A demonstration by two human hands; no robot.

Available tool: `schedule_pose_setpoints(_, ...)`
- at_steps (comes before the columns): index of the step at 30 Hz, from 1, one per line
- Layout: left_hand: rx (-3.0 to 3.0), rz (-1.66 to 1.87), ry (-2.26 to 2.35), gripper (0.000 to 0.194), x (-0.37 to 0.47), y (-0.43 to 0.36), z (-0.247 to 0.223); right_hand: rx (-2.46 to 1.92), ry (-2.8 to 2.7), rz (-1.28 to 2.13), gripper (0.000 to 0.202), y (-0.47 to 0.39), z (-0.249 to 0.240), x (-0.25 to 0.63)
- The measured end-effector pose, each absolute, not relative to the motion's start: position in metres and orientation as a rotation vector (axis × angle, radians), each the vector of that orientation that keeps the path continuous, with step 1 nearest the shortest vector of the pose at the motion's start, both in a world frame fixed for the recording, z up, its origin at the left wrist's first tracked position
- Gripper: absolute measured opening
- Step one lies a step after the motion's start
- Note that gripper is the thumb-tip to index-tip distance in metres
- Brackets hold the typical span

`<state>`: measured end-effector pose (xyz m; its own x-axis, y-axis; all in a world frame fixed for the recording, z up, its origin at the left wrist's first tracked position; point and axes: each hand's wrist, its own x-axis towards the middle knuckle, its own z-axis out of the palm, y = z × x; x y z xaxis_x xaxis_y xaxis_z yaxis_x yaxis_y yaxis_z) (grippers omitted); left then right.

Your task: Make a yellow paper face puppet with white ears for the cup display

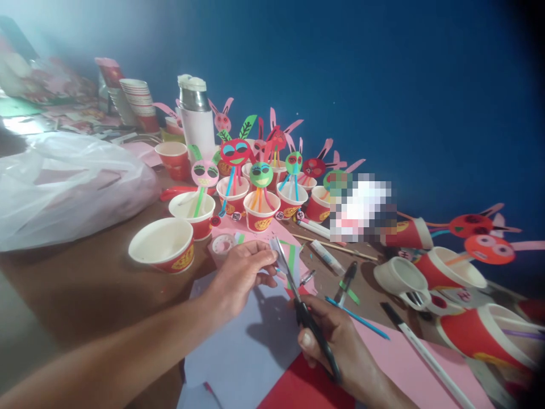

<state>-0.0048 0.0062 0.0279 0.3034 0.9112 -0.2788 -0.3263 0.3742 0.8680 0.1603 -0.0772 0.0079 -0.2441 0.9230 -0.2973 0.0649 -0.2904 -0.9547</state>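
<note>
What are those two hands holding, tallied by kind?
Scissors: 1, in the right hand
Paper scrap: 1, pinched in the left hand
Total: 2

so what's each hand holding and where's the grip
The right hand holds scissors by the handles. The left hand pinches a small paper scrap by its edge, between the blades.
</note>
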Motion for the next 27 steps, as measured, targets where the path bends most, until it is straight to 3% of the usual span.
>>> schedule_pose_setpoints(17, 0.755, 0.914, 0.881, 0.012, -0.0021, 0.005, 0.0265, -1.385, -1.199, 1.599, 0.059, -0.0801, 0.007, 0.1578)
schedule_pose_setpoints(27, 0.727, 0.908, 0.892, 0.012, -0.0028, 0.0042, 0.027, -1.412, -1.184, 1.597, 0.049, -0.0804, 0.0043, 0.1583)
